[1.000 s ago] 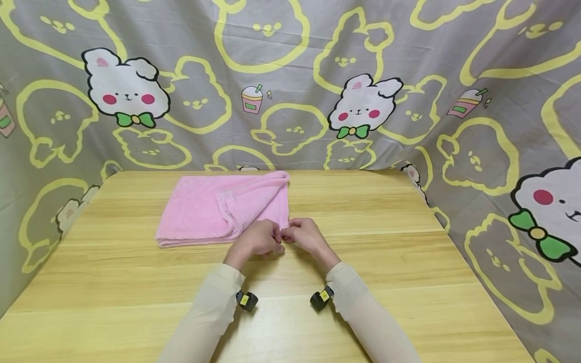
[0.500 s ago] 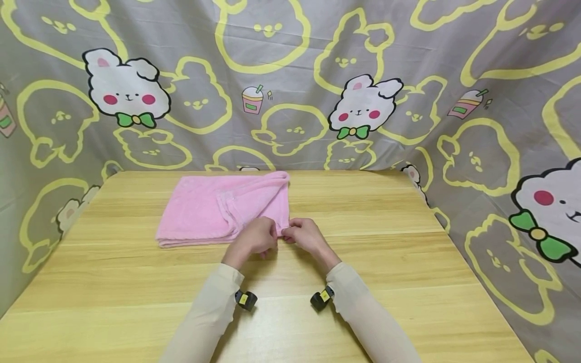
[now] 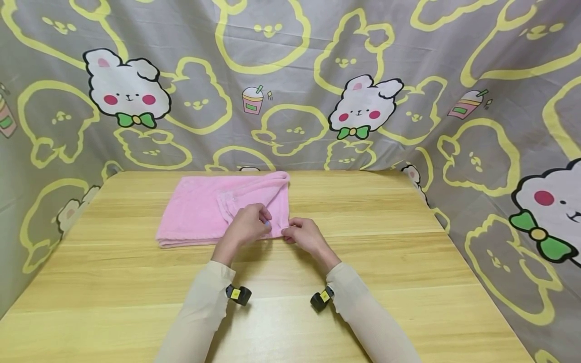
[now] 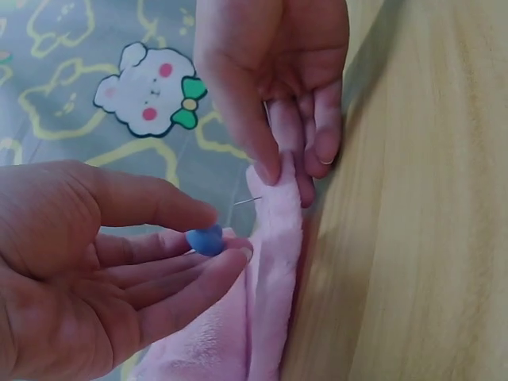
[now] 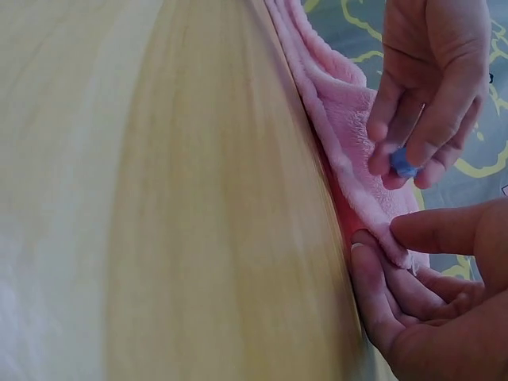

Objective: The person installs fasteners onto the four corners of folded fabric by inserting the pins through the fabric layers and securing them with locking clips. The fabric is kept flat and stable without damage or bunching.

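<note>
A folded pink plush towel or blanket [image 3: 195, 212] lies on the table, its near right corner lifted slightly. My right hand [image 3: 306, 234] pinches that corner between thumb and fingers, as the right wrist view shows. Just left of it, my left hand [image 3: 247, 227] is over the cloth. Between thumb and fingertips it holds a small rounded blue piece [image 4: 205, 240], perhaps a cap or pin head. From the cloth edge a thin metal pin [image 4: 248, 201] sticks out toward the left hand. A short gap shows between the blue piece and the pin in the left wrist view.
The wooden table [image 3: 376, 302] stretches under both arms. A grey curtain [image 3: 299, 60] with rabbit prints hangs behind it and along its sides. Each sleeve carries a small black wrist camera [image 3: 321, 299].
My left hand has moved up and left from beside the corner, and the blue piece now shows in its fingers. The right hand keeps its grip on the corner.
</note>
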Demonstrator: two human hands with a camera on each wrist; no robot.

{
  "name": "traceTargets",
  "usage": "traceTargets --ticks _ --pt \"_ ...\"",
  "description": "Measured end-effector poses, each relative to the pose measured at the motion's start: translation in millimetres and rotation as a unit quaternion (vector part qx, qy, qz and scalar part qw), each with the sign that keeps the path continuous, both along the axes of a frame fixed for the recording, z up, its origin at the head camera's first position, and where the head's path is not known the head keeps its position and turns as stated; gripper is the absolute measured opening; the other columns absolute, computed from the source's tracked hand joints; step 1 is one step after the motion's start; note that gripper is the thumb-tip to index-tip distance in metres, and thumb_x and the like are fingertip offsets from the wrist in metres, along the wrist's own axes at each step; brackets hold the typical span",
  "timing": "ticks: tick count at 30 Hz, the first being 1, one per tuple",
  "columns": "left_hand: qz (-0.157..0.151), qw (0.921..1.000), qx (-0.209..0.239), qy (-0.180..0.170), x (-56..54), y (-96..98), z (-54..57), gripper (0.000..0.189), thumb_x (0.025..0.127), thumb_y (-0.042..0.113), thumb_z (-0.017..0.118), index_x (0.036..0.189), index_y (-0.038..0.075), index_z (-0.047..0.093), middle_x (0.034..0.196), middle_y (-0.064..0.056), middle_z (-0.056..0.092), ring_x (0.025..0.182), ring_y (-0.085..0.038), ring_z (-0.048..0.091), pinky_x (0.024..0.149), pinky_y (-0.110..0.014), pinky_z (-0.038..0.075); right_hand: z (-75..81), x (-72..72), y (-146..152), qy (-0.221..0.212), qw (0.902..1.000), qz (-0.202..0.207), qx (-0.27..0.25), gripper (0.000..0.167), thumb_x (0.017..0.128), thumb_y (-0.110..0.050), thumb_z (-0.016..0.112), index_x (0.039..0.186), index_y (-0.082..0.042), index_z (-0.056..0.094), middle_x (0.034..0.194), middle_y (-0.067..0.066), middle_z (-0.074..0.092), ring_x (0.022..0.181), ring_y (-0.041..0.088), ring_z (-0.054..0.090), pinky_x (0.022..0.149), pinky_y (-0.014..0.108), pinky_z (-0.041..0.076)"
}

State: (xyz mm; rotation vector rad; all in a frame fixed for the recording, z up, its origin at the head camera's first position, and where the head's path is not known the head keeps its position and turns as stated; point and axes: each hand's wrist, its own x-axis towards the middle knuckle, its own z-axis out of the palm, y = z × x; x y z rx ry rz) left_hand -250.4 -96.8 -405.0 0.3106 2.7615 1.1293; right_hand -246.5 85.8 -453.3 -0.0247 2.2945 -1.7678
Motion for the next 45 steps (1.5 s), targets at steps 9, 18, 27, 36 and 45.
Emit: traceTargets --ticks 9,18,27,36,45 --pt "0.000 0.9993 0.037 0.004 -2.1 1.5 -6.5 0.016 0.089 0.003 0.070 0.104 0.002 0.074 0.099 -0.012 0.076 0.090 -0.022 0.070 0.084 -0.038 0.055 -2.9 -1.1 0.7 0.003 1.0000 -0.003 0.003 0.017 0.090 -0.005 0.068 0.101 0.007 0.069 0.089 0.018 0.071 0.077 0.019 0.070 0.078 0.034 0.060" --pt "0.005 0.9989 0.045 0.012 -1.8 3.6 -10.1 0.013 0.091 0.005 0.071 0.103 0.006 0.076 0.105 -0.011 0.078 0.096 -0.023 0.070 0.087 -0.039 0.054 -4.0 -2.0 0.0 0.002 0.9999 -0.010 0.000 0.017 0.090 -0.006 0.068 0.101 0.005 0.070 0.089 0.016 0.072 0.075 0.018 0.069 0.076 0.031 0.061" --pt "0.004 0.9986 0.042 0.031 -4.1 5.7 -16.7 0.016 0.091 0.003 0.069 0.102 0.009 0.078 0.104 -0.011 0.078 0.103 -0.027 0.071 0.090 -0.044 0.053 -3.6 -1.1 -0.2 0.007 0.9999 -0.012 -0.007 0.017 0.089 -0.006 0.069 0.102 0.005 0.070 0.088 0.017 0.073 0.074 0.019 0.071 0.076 0.033 0.061" --pt "0.012 0.9972 0.061 0.043 -5.8 8.7 -21.9 0.017 0.091 0.001 0.069 0.105 0.005 0.078 0.106 -0.012 0.078 0.105 -0.027 0.071 0.092 -0.044 0.053 -3.5 -0.9 -0.1 0.002 0.9999 -0.012 -0.008 0.015 0.089 -0.006 0.069 0.100 0.005 0.070 0.086 0.014 0.072 0.072 0.016 0.069 0.075 0.031 0.061" --pt "0.018 0.9975 0.058 0.036 -6.7 7.8 -23.0 0.018 0.090 0.002 0.070 0.106 0.006 0.077 0.103 -0.012 0.078 0.103 -0.027 0.071 0.091 -0.044 0.053 -3.9 -0.7 0.0 0.005 0.9999 -0.013 -0.006 0.015 0.089 -0.006 0.069 0.098 0.004 0.069 0.084 0.013 0.072 0.071 0.015 0.069 0.074 0.031 0.060"
